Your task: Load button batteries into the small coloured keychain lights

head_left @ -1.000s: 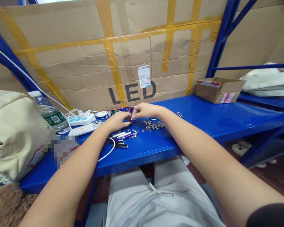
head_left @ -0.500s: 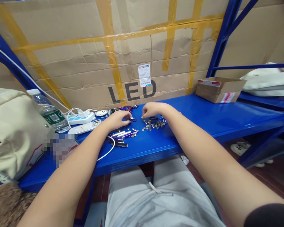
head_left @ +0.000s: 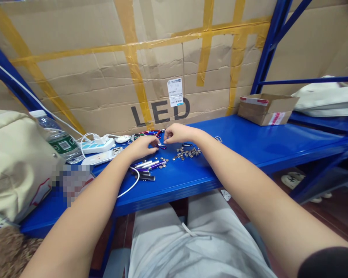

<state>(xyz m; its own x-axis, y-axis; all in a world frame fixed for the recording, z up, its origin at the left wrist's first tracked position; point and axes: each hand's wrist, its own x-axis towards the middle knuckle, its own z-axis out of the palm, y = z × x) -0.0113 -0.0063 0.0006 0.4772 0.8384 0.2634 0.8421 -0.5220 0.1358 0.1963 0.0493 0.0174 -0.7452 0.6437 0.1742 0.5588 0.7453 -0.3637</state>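
Clip point(head_left: 162, 147) pinched in my left hand point(head_left: 142, 146); right hand point(head_left: 178, 133) curled beside it, can't tell its grip. Discs point(head_left: 187, 153) and tubes point(head_left: 151, 164) lie loose: looks partway, plenty left.

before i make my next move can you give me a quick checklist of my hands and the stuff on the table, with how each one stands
1. Left hand has a hold: ok, the small shiny piece sits between thumb and fingers.
2. Right hand free: cannot tell, its fingertips are too small to show whether they pinch anything.
3. Metal discs in one heap: not ok, several others lie beside the tubes.
4. White cable away from the tubes: not ok, it curves across their ends in this view.
5. Bottle closed: ok, its white cap is on.
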